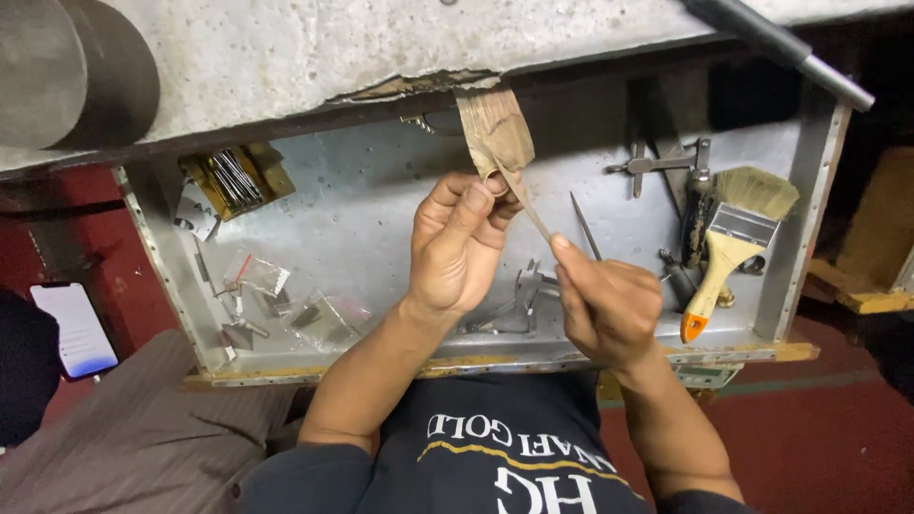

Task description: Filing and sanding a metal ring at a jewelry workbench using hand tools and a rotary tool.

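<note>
Sandpaper strip [497,128], tan and curled, sits just above my left fingertips, its upper end up against the chipped edge of the concrete slab [314,48]. My left hand [455,249] has its fingers curled together, thumb and forefinger pinched on the strip's lower end. From that pinch a thin rod [531,211] slants down to my right hand [607,306], whose fingers are closed around its lower part, forefinger laid along it. Beyond both sets of fingers lies a shallow metal tray [381,200]. Off to the outer side of my right fingers I see a paintbrush [735,240] with a pale wooden handle. Out past my left fingers lie small clear plastic bags [257,276] of parts.
</note>
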